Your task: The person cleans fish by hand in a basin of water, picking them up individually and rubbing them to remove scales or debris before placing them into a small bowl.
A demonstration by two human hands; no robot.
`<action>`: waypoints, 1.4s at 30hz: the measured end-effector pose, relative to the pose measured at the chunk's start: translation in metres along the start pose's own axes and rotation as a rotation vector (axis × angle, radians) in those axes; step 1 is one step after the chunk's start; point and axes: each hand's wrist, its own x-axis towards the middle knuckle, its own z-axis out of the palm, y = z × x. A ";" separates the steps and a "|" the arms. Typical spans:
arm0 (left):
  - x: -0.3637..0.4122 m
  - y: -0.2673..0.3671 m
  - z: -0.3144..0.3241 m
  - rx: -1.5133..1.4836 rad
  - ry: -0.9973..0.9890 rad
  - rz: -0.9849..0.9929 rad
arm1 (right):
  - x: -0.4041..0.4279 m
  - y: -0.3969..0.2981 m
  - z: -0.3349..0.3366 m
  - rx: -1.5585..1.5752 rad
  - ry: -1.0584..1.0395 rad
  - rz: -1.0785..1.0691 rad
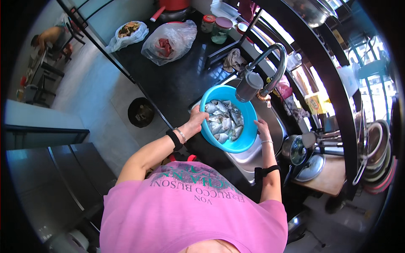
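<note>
A turquoise plastic basin (252, 126) holding several small silvery fish (225, 121) is gripped at its rim from both sides. My left hand (199, 118) has the left side of the rim, thumb on top. On the opposite side, my right hand (262, 128) pinches the rim. The basin is over the left part of the steel sink (269, 126), and part of another turquoise rim shows beneath it. Just above the basin is a curved metal faucet (280, 68) with a grey cylindrical attachment (250, 87).
On the black counter (177, 85) are a clear plastic bag (186, 34) with red meat, a bag of food scraps (139, 34) and glass jars (221, 30). Right of the sink are a pot (294, 148) and a wooden board (332, 177). A person (50, 38) bends over at far left.
</note>
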 end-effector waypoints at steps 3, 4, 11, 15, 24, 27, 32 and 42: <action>0.017 -0.024 0.004 0.113 0.015 -0.093 | 0.030 0.017 -0.013 0.042 0.108 -0.120; 0.020 -0.029 0.006 0.174 0.035 -0.159 | 0.039 0.017 -0.016 0.021 0.096 -0.127; 0.030 -0.054 0.014 0.412 -0.034 -0.395 | 0.090 0.034 -0.038 -0.266 0.283 -0.215; 0.049 -0.086 0.015 0.521 -0.016 -0.270 | 0.121 0.056 -0.043 -0.302 0.211 -0.187; 0.040 -0.057 0.035 0.440 0.007 -0.363 | 0.163 0.112 -0.057 -0.013 0.162 -0.216; 0.030 -0.058 0.030 0.401 0.117 -0.342 | 0.135 0.066 -0.030 -0.224 0.071 -0.464; 0.016 -0.085 0.035 0.300 0.230 -0.096 | 0.110 -0.043 -0.005 -0.559 0.116 -0.789; -0.020 -0.064 0.042 0.159 0.199 -0.264 | 0.155 -0.091 0.015 -0.392 -0.002 -0.751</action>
